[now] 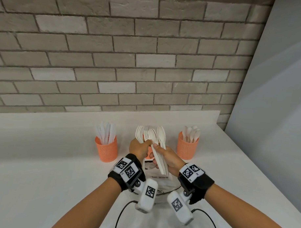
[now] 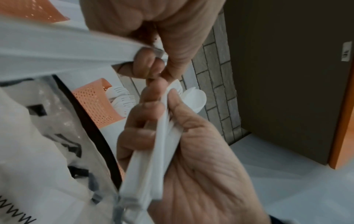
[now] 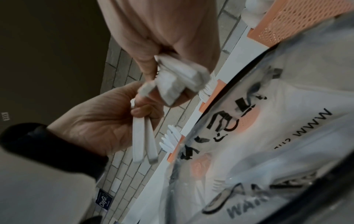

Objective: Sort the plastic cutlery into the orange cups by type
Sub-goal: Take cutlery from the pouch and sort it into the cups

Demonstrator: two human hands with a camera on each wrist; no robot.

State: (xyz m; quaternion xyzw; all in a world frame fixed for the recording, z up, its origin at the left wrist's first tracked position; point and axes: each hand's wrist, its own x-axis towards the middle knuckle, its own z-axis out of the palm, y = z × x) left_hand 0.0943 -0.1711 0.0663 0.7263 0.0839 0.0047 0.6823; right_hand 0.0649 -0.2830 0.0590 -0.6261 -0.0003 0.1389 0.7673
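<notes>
Both hands are being held raised above the desk [image 1: 42, 161], wrists close together, forearms converging from the lower corners of the head view. The right hand [image 1: 168, 160] is gripping a bundle of white spoons [image 1: 159, 158] by the handles, fingers curled round one side and thumb pressing the other; the bowls are pointing up and away from the grip. The left hand [image 1: 140, 148] is meeting that bundle just left of the right grip, thumb and fingertips pinching a spoon near its neck. In the right wrist view the left hand [image 3: 107, 119] is also clasping two handles [image 3: 143, 139] against the palm with its curled fingers.

Directly beyond the two grips, the middle cup [image 1: 149, 150] is standing mostly hidden, with forks [image 1: 141, 133] rising from it. Left of the grips, a cup [image 1: 107, 150] is holding knives [image 1: 105, 132]. Right of the grips, a third cup [image 1: 187, 147] is holding spoons [image 1: 191, 133]. Below the hands, a printed clear bag [image 1: 161, 180] is lying on the desk.
</notes>
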